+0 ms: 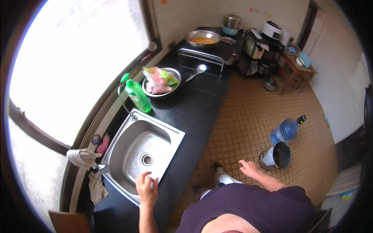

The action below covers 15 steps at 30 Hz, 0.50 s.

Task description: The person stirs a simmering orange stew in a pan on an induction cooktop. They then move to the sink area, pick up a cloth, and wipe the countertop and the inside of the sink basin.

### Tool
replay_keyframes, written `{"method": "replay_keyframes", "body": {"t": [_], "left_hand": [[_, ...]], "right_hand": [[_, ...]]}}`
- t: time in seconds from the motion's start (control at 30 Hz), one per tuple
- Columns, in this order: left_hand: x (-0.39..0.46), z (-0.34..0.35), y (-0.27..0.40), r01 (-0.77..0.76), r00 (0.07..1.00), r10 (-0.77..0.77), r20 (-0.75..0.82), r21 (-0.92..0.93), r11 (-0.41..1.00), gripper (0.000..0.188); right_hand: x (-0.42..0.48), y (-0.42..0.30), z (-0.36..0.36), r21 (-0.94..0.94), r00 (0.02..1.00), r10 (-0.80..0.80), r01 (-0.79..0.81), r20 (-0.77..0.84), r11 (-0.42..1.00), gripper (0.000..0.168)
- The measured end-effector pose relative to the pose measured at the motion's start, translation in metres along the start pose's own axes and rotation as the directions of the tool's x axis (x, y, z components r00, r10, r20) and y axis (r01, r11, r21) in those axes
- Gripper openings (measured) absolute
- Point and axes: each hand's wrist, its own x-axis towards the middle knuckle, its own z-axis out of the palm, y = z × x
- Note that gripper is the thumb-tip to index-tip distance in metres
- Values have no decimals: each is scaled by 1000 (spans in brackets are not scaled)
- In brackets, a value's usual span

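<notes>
My left hand [147, 188] hovers over the near rim of the stainless-steel sink [177, 135], fingers bent and apart, with nothing in them. The sink basin is wet around its drain strainer [147, 159]. Away from the counter, my right hand [248, 168] hangs loosely above the tiled floor, holding nothing, near a worn bucket [266, 161]. Beyond the sink stand a green detergent bottle [138, 97] and a metal bowl [177, 74] containing a clear plastic bag [157, 81] and green packaging. A white cloth [80, 157] drapes over the faucet.
A ladle [200, 69] lies on the black countertop [192, 113] before a metal rack [201, 56]. Farther back is a wide pan [191, 35] with orange food. A blue water jug [284, 131] stands on the floor behind the bucket. A wooden table [294, 62] is against the wall.
</notes>
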Motion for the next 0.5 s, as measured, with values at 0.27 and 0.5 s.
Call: {"method": "replay_keyframes", "body": {"t": [0.27, 0.5], "left_hand": [[13, 69, 43, -189, 948, 179, 264, 12, 982, 17], [84, 145, 109, -295, 888, 314, 337, -106, 949, 13]], "right_hand": [[-29, 90, -8, -128, 869, 437, -418, 233, 899, 36], [-20, 155, -11, 120, 849, 505, -524, 155, 843, 37]]}}
